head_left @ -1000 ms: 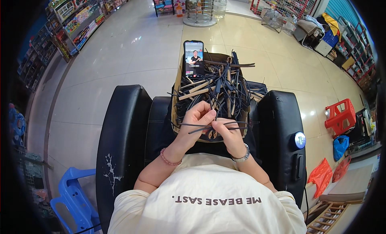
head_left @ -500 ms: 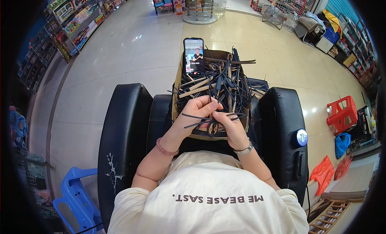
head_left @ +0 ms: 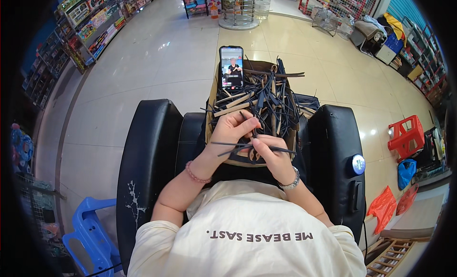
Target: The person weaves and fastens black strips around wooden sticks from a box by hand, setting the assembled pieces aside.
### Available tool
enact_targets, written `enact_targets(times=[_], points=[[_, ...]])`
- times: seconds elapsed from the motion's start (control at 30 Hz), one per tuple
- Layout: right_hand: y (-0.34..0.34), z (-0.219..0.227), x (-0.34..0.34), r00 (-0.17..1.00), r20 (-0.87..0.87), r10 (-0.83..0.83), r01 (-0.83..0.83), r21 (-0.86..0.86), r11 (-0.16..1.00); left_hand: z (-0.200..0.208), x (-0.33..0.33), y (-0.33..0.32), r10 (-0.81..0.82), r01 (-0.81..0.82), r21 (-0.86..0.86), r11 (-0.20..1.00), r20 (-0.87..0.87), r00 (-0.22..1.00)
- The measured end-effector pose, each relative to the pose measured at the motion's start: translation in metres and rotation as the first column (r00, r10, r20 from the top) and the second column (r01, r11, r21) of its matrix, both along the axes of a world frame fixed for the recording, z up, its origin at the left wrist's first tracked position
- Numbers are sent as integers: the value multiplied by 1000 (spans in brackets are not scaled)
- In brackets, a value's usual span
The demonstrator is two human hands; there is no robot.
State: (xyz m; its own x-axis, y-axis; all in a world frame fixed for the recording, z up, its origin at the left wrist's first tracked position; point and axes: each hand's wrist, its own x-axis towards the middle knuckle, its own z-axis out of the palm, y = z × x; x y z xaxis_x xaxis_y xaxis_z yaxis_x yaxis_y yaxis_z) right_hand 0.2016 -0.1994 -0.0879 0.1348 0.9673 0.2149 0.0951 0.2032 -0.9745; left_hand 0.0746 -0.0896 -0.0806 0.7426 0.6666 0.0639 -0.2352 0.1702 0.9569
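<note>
My left hand (head_left: 230,132) pinches a dark strip between thumb and fingertips, just above the near part of an open box (head_left: 208,133). Close beside it, my right hand (head_left: 273,153) is closed with thumb and fingers on the same bundle of thin dark leather-like strips (head_left: 228,144). Loose ends of the bundle stick out to the left and right below my fingers. How the strips cross between my fingertips is partly hidden. A heap of similar strips (head_left: 261,103), black with tan undersides, fills the box. A phone (head_left: 232,67) stands upright at its far left corner, with a person on its screen.
Black padded armrests (head_left: 147,167) flank me, the right one (head_left: 333,148) bearing a round lit device (head_left: 357,164). A blue plastic chair (head_left: 90,236) is at lower left, a red stool (head_left: 406,135) at right. Stocked shelves (head_left: 93,24) line the far left.
My hands have shifted slightly, and the strip ends now lie more level, reaching farther out to both sides. Both hands keep their grip. The whole view has moved slightly.
</note>
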Motion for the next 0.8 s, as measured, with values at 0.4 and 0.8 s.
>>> enact_targets(times=[0.4,0.8], points=[[-9,-4,17,925,52,-376,344,306,888,29,-209,19,673,-578,412,705,-129,728],[-9,-13,39,888,-57,-456,455,247,856,-85,-467,108,633,-77,710,700,-667,-393]])
